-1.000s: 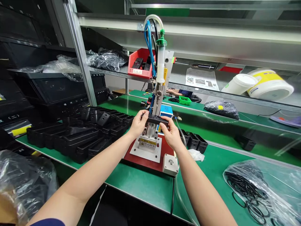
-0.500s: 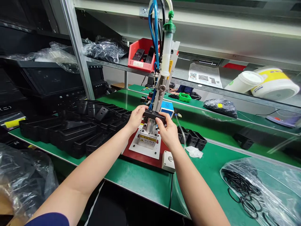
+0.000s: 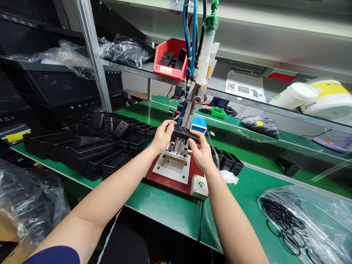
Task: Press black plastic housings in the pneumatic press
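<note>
Between my two hands is a black plastic housing [image 3: 181, 134] with a round recess in its top face, level with the metal post of a bench dispensing machine [image 3: 178, 146]. My left hand [image 3: 163, 137] pinches the housing's left end, thumb on top. Its right end is gripped by my right hand [image 3: 201, 148], thumb at the near side and fingers over the far edge. Above it, a slanted syringe [image 3: 206, 51] with a green cap is mounted on the machine; its tip is hidden near the housing.
Many black housings [image 3: 88, 146] lie stacked at the left, and several more [image 3: 228, 161] stand right of the machine. A button box [image 3: 200, 187] sits on the red base. Black O-rings [image 3: 283, 216] spill from a clear bag at the right. A red bin [image 3: 172, 58] stands on the shelf.
The housing has tipped so that more of its top face and round recess shows. Both hands still hold its ends. The whole view has shifted slightly.
</note>
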`<move>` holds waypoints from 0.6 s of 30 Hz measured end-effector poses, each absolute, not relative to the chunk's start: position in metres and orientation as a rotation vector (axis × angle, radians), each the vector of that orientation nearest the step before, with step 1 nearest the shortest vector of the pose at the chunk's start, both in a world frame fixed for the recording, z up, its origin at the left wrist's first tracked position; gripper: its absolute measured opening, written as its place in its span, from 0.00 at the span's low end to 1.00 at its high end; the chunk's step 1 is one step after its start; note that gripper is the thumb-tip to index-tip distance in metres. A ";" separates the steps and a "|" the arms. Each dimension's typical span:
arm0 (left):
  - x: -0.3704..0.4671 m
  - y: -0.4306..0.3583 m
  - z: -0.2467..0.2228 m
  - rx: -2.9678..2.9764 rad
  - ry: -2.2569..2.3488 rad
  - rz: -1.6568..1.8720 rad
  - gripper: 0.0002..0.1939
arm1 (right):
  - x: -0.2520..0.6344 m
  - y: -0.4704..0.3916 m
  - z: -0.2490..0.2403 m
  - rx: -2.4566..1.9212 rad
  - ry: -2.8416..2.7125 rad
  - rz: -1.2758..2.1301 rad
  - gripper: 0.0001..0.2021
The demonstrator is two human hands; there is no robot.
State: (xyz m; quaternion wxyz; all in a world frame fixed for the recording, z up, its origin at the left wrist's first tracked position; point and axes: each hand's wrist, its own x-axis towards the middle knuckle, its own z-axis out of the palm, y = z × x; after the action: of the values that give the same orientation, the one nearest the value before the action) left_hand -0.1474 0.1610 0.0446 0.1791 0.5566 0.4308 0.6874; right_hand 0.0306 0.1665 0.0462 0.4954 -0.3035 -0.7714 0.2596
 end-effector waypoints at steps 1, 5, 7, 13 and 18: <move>-0.147 0.161 0.047 1.583 1.238 1.946 0.17 | 0.030 0.167 0.045 -0.724 -1.849 0.669 0.19; -0.146 0.161 0.051 1.609 1.304 1.952 0.14 | 0.028 0.169 0.041 -0.731 -1.795 0.760 0.19; -0.145 0.160 0.052 1.616 1.321 1.952 0.13 | 0.028 0.170 0.040 -0.710 -1.779 0.776 0.19; -0.147 0.160 0.055 1.624 1.315 1.882 0.12 | 0.028 0.169 0.038 -0.703 -1.765 0.818 0.20; -0.152 0.169 0.054 1.594 1.295 1.767 0.18 | 0.028 0.167 0.049 -0.828 -1.789 0.798 0.21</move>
State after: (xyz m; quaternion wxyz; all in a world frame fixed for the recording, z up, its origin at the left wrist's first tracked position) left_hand -0.1517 0.1685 0.0535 0.2145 0.5747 0.4670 0.6369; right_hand 0.0285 0.1671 0.0489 0.4860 -0.3403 -0.7352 0.3279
